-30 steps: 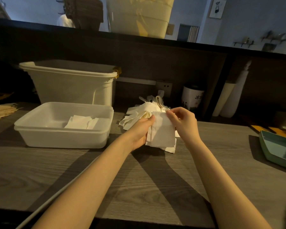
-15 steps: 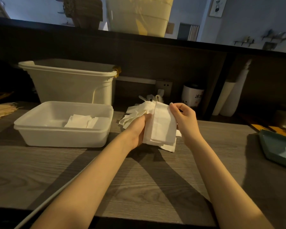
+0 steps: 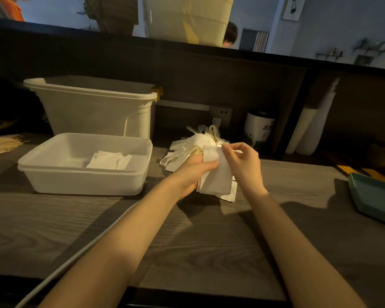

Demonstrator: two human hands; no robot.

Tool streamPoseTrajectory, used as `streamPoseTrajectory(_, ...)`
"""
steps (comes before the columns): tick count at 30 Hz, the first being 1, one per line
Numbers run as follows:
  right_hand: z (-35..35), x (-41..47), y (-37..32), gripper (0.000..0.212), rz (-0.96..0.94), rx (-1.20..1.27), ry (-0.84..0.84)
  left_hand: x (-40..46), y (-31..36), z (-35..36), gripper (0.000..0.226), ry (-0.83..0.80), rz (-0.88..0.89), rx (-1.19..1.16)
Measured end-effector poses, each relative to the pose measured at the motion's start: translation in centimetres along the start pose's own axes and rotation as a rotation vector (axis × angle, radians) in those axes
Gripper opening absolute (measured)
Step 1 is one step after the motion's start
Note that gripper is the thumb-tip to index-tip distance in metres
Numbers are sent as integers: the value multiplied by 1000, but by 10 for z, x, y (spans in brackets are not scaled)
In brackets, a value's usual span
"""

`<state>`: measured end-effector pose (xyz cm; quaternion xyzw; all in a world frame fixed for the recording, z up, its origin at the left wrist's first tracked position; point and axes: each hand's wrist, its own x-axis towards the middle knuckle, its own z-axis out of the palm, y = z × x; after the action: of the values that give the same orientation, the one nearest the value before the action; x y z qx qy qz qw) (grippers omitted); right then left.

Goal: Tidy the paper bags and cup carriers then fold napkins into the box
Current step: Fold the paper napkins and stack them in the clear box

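since half a second ago, the right hand (image 3: 242,165) has been shifted to the upper corner of the napkin (image 3: 216,174), which is now pinched there between thumb and fingertips. the left hand (image 3: 191,172) is curled round the napkin's left edge, its thumb laid across the front, so the sheet is held upright above the counter (image 3: 187,241) between both hands. just behind the hands a loose pile of napkins (image 3: 187,150) is seen on the counter. to the left of the left hand the shallow white box (image 3: 82,181) is set, with folded napkins (image 3: 111,160) lying inside. a taller white bin (image 3: 93,107) is placed behind the box. far right of the right hand a green tray (image 3: 373,198) is seen.
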<state>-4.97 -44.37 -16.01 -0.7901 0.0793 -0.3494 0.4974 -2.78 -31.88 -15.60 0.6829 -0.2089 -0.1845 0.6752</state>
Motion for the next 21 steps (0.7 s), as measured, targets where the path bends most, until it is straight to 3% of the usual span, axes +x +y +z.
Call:
streamPoseTrajectory(5, -7, 1, -2, 15, -85, -14, -43, 5, 1, -3, 32, 166, 75, 198)
streamPoseTrajectory(9, -18, 9, 5, 18, -51, -158, -7, 8, 5, -11, 33, 310, 68, 151)
streamPoseTrajectory(14, -15, 7, 22, 33, -15, -518, -264, 13, 5, -24, 34, 383, 47, 86)
streamPoseTrajectory(21, -8, 1, 25, 46, 51, -606, -356, 13, 4, -31, 30, 447, 10, -61)
